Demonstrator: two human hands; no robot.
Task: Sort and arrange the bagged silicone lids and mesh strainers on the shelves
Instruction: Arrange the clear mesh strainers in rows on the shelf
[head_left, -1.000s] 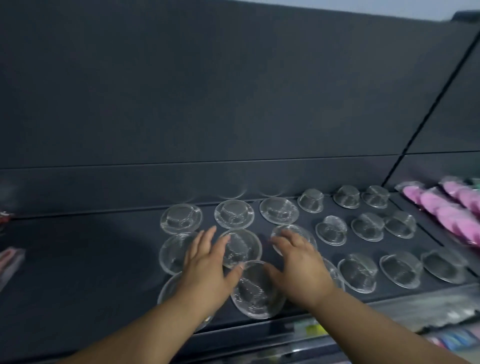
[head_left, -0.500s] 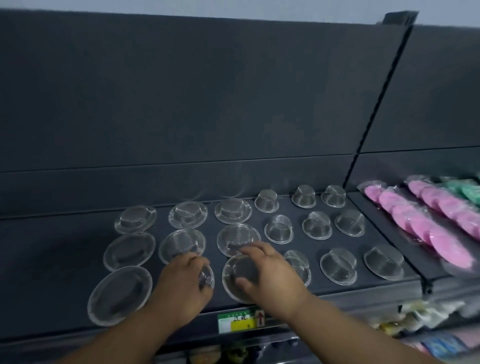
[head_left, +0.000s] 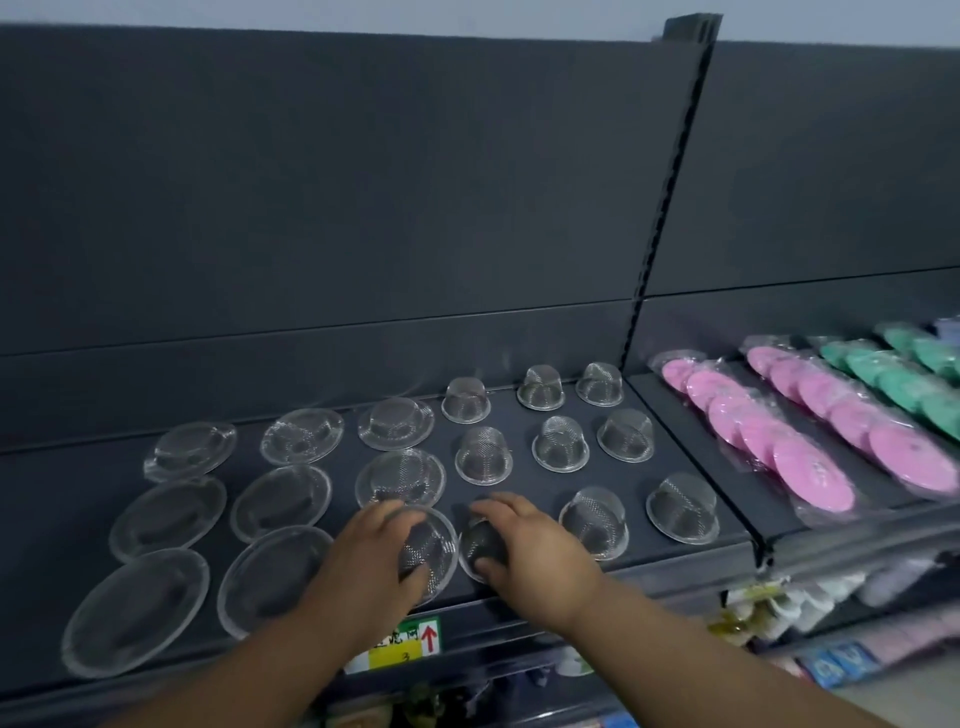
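Mesh strainers (head_left: 480, 540) gripped: left hand (head_left: 371, 564), right hand (head_left: 535, 556)

Both hands (head_left: 374, 556) (head_left: 535, 556) grip front-row mesh strainers (head_left: 431, 545) on shelf (head_left: 519, 587).

Dim, cool, even light from above; the dark shelf (head_left: 524, 415) swallows detail; soft glints on the clear strainer bags (head_left: 171, 512); straight lines bow near the edges; right-side pink lids (head_left: 810, 470) and the lower corners look smeared.
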